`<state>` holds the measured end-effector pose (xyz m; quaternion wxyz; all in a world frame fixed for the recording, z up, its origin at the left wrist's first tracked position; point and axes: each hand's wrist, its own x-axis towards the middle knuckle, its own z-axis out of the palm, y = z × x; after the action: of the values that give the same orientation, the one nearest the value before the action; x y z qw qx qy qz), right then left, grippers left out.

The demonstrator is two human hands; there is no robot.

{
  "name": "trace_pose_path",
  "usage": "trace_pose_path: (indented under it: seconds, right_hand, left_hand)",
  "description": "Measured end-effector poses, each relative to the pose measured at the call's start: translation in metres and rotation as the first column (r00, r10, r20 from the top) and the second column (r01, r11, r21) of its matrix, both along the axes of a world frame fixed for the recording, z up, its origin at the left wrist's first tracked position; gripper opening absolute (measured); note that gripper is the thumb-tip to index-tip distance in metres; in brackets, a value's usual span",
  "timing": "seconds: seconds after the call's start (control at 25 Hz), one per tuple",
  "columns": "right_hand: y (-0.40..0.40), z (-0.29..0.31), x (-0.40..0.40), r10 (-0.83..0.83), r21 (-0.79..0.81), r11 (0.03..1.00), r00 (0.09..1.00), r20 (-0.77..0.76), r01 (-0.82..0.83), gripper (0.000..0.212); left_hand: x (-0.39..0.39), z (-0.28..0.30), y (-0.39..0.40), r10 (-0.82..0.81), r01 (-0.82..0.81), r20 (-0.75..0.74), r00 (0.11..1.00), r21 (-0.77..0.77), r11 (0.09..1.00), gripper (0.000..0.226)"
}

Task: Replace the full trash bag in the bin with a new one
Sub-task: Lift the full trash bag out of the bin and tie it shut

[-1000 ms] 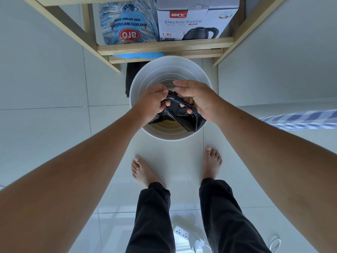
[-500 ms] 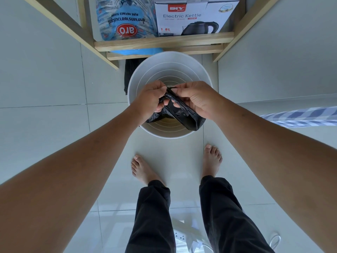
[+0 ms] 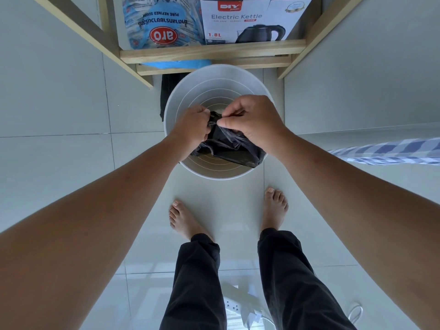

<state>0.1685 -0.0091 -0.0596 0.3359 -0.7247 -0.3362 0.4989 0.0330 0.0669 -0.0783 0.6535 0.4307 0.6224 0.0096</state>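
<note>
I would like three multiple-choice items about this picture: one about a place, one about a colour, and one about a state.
1. Where is the electric kettle box?
A. on the wooden shelf behind the bin
B. on the floor beside the feet
C. inside the bin

2. What colour is the thin plastic bag held over the round white plastic bin?
A. blue
B. black
C. white

3. What is the state of the bin?
A. lined with a bag
B. full of rubbish
C. bare inside, with no liner fitted

Answers: 1 A, the box stands on the wooden shelf above the bin's far rim. 2 B, the bag pinched between the left hand and the right hand is black. 3 C, the bin's ribbed white wall shows uncovered.
</note>
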Motion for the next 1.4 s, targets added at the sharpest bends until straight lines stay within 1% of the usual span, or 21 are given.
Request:
trace_pose_path:
  seconds: [0.08,0.16,0.2,0.28,0.36,0.44,0.52,0.56,0.64,0.68,0.76,0.84,0.92,1.0,1.04,1.12,1.16,1.2,1.28,1.36,1.4]
  right_hand:
    - [0.002,-0.002,-0.004,0.158,0.06,0.983,0.969,0.19,-0.172,0.013]
    - [0.003,-0.004,-0.006,0.365,0.015,0.909,0.811,0.457,-0.417,0.004]
    - [0.003,-0.005,-0.006,0.448,-0.074,0.87,0.719,0.531,-0.487,0.015]
    - [0.005,-0.002,-0.002,0.6,-0.298,0.797,0.635,0.486,-0.525,0.033]
    - [0.011,0.004,0.009,0.69,-0.469,0.71,0.654,0.311,-0.526,0.027]
    - [0.015,0.006,0.021,0.562,-0.513,0.733,0.822,0.089,-0.446,0.016]
    - [0.015,0.004,0.029,0.233,-0.481,0.84,0.968,-0.095,-0.25,0.014]
    - [0.014,0.0,0.031,0.085,-0.47,0.87,0.985,-0.152,-0.147,0.015]
    - [0.011,-0.005,0.031,-0.058,-0.468,0.882,0.976,-0.208,-0.047,0.012]
    - [0.01,-0.005,0.03,-0.064,-0.467,0.883,0.975,-0.212,-0.044,0.011]
    - [0.01,-0.004,0.024,-0.059,-0.453,0.89,0.974,-0.219,-0.048,0.01]
    - [0.01,-0.002,0.02,-0.093,-0.441,0.897,0.961,-0.259,-0.032,0.01]
    - [0.008,-0.003,0.018,-0.1,-0.41,0.912,0.953,-0.287,-0.028,0.012]
    - [0.006,-0.003,0.025,0.017,-0.351,0.932,0.979,-0.203,-0.089,0.016]
    - [0.004,-0.003,0.032,0.152,-0.318,0.933,0.986,-0.072,-0.167,0.016]
    - [-0.001,-0.005,0.051,0.405,-0.293,0.899,0.869,0.283,-0.324,0.013]
    - [-0.006,-0.009,0.062,0.432,-0.295,0.896,0.806,0.406,-0.331,0.015]
    - [-0.011,-0.013,0.073,0.406,-0.311,0.907,0.791,0.458,-0.285,0.016]
    - [-0.025,-0.022,0.085,0.323,-0.359,0.921,0.815,0.48,-0.153,0.016]
    - [-0.034,-0.032,0.085,0.28,-0.405,0.912,0.826,0.489,-0.069,0.017]
    - [-0.038,-0.036,0.082,0.275,-0.423,0.905,0.832,0.481,-0.054,0.017]
  left_hand:
    - [0.0,-0.001,0.001,0.013,-0.014,-0.03,0.999,-0.025,1.0,0.032]
    - [0.0,0.002,0.0,0.029,-0.031,-0.023,0.999,-0.055,0.998,0.027]
    - [-0.002,0.005,0.001,0.025,-0.025,0.002,1.0,-0.058,0.998,0.023]
    - [-0.009,0.01,0.002,-0.045,0.045,0.077,0.996,-0.008,0.999,0.023]
    - [-0.018,0.01,0.002,-0.249,0.237,0.08,0.965,0.139,0.962,0.03]
    - [-0.027,0.006,0.0,-0.343,0.321,0.071,0.937,0.216,0.922,0.031]
    - [-0.033,0.005,-0.003,-0.388,0.362,0.012,0.922,0.338,0.869,0.018]
    - [-0.034,0.005,-0.004,-0.431,0.405,-0.037,0.901,0.423,0.81,0.012]
    - [-0.033,0.004,-0.005,-0.558,0.509,-0.102,0.823,0.567,0.647,0.035]
    - [-0.03,0.006,-0.007,-0.572,0.536,-0.111,0.812,0.528,0.658,0.046]
    - [-0.02,0.006,-0.012,-0.499,0.495,-0.101,0.86,0.396,0.773,0.046]
    - [-0.011,0.004,-0.014,-0.459,0.492,-0.182,0.869,0.412,0.767,0.032]
    - [-0.012,0.003,-0.012,-0.444,0.471,-0.169,0.88,0.438,0.766,0.023]
    - [-0.019,0.003,-0.007,-0.443,0.454,-0.142,0.885,0.469,0.758,0.018]
    - [-0.026,0.002,-0.003,-0.442,0.468,-0.178,0.879,0.497,0.73,0.015]
    - [-0.044,-0.002,0.009,-0.427,0.561,-0.363,0.828,0.545,0.623,0.02]
    - [-0.055,-0.005,0.016,-0.409,0.605,-0.448,0.795,0.532,0.592,0.023]
    - [-0.067,-0.007,0.023,-0.393,0.639,-0.513,0.763,0.511,0.575,0.023]
    - [-0.085,-0.01,0.033,-0.384,0.675,-0.581,0.717,0.443,0.591,0.023]
    - [-0.088,-0.01,0.032,-0.382,0.646,-0.57,0.728,0.382,0.661,0.028]
    - [-0.084,-0.006,0.03,-0.344,0.575,-0.526,0.778,0.374,0.728,0.03]
